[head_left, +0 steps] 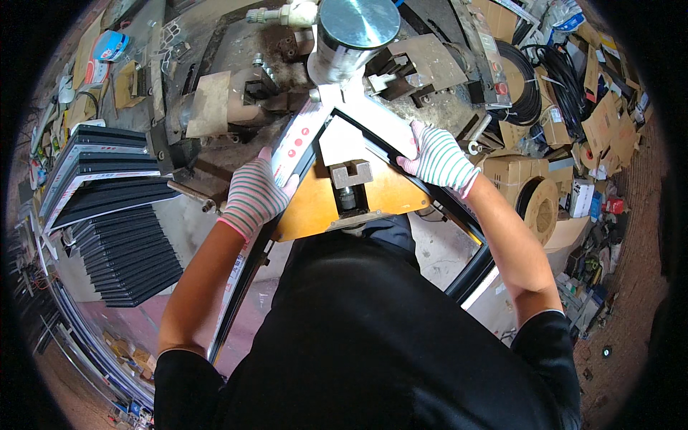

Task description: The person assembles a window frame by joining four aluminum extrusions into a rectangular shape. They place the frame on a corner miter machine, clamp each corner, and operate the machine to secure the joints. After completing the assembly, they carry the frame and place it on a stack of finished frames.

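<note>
A frame corner made of two long metal profiles lies in a machine in front of me. My left hand [256,192], in a striped knit glove, is closed round the left profile [292,147], which has white film with red marks. The matching glove on my right hand [438,159] grips the right profile [387,127] near the corner. Both profiles run back past my sides. The tip of the corner sits below a shiny metal cylinder [358,25]. Inside the angle are an orange plate [308,208] and a notched steel block [351,173].
Several black angled frames [129,251] are stacked at my left. Steel clamp heads [211,104] flank the corner, with a metal rod [192,192] sticking out on the left. Right of me stand cardboard boxes [509,172], a wooden spool [541,211] and black coils [527,82].
</note>
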A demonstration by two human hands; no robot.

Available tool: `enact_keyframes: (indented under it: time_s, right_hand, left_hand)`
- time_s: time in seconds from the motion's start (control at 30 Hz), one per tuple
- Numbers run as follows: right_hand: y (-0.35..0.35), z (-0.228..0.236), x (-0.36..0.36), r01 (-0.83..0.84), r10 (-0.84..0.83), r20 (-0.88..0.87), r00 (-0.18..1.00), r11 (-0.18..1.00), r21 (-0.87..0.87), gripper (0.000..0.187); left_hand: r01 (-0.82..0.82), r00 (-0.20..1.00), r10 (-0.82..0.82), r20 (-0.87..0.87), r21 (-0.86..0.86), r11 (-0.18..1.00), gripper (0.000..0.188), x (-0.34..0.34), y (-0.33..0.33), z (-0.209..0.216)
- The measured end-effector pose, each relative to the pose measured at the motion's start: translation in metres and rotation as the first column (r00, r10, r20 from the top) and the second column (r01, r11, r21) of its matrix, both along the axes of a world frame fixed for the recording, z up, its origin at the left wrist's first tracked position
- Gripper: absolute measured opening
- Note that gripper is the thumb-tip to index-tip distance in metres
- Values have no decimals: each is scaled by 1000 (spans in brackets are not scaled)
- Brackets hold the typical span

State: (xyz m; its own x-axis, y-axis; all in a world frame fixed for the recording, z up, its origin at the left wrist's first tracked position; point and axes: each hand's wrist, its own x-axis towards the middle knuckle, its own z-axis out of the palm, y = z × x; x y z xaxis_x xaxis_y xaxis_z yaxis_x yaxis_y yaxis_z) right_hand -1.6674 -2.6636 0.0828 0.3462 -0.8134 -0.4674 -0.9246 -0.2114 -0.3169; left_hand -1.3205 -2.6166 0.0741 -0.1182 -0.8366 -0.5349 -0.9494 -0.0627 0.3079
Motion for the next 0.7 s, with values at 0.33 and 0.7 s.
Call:
enact_keyframes:
  time_s: [0.33, 0.7]
  right_hand:
    - [-2, 8, 3, -10, 10, -15, 1000, 999, 34, 61]
    - [4, 3, -9, -6, 12, 161, 987, 999, -41, 51]
  left_hand:
    - [-3, 1000, 3, 10, -20, 1000, 67, -2, 1, 5]
    - [-64, 997, 61, -39, -58, 996, 64, -5, 4, 11]
